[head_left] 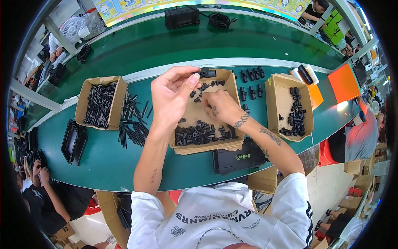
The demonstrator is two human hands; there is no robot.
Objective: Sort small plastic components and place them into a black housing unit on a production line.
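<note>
My left hand point(173, 93) is raised over the back left of the middle cardboard box point(195, 112), thumb and fingers closed on a black plastic fitting point(209, 73). My right hand point(220, 107), tattooed, is lower inside that box, its fingers curled down beside a few small black parts; whether it grips one is hidden. A heap of black fittings point(199, 135) lies along the box's front. Several assembled black fittings point(253, 74) stand or lie in rows to the box's right.
Left are a box of black rods point(99, 103), loose rods point(132, 133) and a black tray point(74, 141). Right are another box of parts point(294, 114) and orange boards point(344, 83). A black case point(236, 162) sits at the near edge. Other people work around the bench's sides.
</note>
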